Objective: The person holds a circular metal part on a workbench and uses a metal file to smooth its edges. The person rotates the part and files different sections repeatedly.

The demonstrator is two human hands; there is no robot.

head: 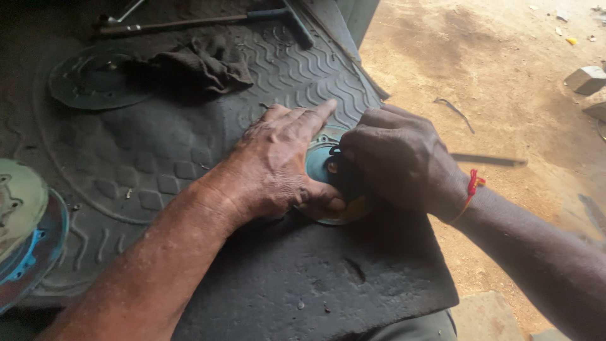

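Both hands [328, 164] on disc [319, 161] near mat edge [372, 88]

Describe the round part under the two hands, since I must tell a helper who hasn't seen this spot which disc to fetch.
Start at the black rubber floor mat with wavy ribbing, then go to its right edge beside the sandy ground. There the left hand and right hand press on a small teal disc. Unlike the dark disc by the rag, it has a yellow-orange patch at its lower rim.
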